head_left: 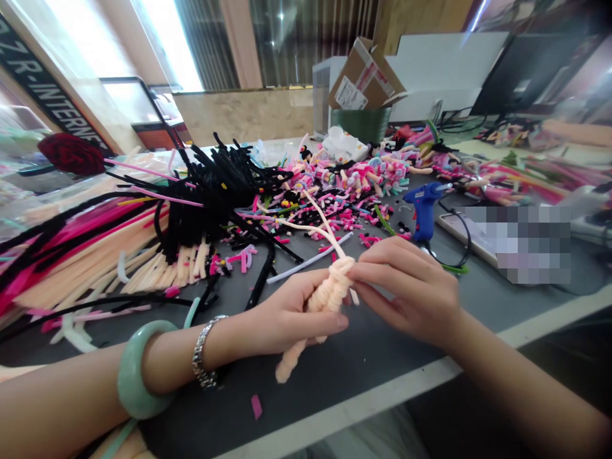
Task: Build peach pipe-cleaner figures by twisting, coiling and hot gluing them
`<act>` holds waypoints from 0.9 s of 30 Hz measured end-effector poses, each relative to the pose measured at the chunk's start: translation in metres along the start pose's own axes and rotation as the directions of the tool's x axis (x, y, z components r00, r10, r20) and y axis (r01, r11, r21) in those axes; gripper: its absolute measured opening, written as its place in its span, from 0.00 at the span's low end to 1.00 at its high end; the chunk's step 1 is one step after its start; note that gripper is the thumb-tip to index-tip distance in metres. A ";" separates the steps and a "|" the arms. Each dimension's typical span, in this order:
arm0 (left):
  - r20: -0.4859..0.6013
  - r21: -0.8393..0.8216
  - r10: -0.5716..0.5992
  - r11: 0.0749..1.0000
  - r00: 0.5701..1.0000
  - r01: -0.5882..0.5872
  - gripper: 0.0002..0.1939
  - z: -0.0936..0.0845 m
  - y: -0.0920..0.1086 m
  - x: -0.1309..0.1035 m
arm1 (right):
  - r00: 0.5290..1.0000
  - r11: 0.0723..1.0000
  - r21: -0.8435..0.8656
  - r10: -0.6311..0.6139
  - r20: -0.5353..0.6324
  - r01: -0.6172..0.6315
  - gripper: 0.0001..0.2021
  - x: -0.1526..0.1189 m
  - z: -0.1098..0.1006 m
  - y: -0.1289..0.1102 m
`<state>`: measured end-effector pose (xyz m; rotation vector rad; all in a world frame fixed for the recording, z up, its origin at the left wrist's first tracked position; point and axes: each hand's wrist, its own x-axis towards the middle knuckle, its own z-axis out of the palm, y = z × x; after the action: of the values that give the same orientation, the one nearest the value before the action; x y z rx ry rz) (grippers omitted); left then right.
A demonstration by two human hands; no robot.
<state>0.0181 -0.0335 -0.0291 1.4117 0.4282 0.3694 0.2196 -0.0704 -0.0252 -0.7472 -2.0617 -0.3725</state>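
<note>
A cream figure of coiled fuzzy stems (329, 290) is held over the grey table. My left hand (291, 312) is wrapped round its middle, the thumb lying across the front. The fingers of my right hand (406, 287) pinch the figure's upper right side. Two thin cream stem ends stick up from its top toward the far side of the table. A coiled limb hangs below my left hand, and a short pale end shows under my right fingertips.
Black stems (205, 197) and cream stems (90, 255) are heaped at the left. Colourful cut pieces (354, 172) lie behind my hands. A blue glue gun (423, 210) and a phone (473, 239) are at the right.
</note>
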 end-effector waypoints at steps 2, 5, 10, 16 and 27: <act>-0.078 0.209 0.061 0.977 0.995 -0.044 0.13 0.001 0.002 -0.001 | 1.000 1.000 -0.007 0.002 -0.010 -0.002 0.10 0.001 -0.001 -0.002; -0.177 0.541 0.189 0.838 0.966 -0.064 0.11 0.002 0.005 -0.001 | 0.999 1.000 0.020 0.004 -0.045 -0.003 0.10 0.004 -0.002 -0.006; -0.203 0.783 0.325 0.620 0.924 -0.046 0.08 0.003 0.006 -0.002 | 0.991 0.997 0.077 0.031 -0.133 -0.021 0.10 0.008 -0.004 -0.010; -0.174 0.858 0.397 0.510 0.901 -0.059 0.06 0.005 0.005 -0.002 | 0.994 0.999 0.023 0.026 -0.102 -0.023 0.11 0.006 -0.002 -0.008; -0.155 0.890 0.476 0.448 0.866 -0.087 0.04 0.005 0.000 -0.001 | 0.998 0.997 -0.072 -0.033 -0.050 0.029 0.06 0.003 -0.001 -0.005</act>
<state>0.0204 -0.0384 -0.0282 2.4675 0.7678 0.8054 0.2154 -0.0736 -0.0218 -0.7409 -2.0228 -0.4797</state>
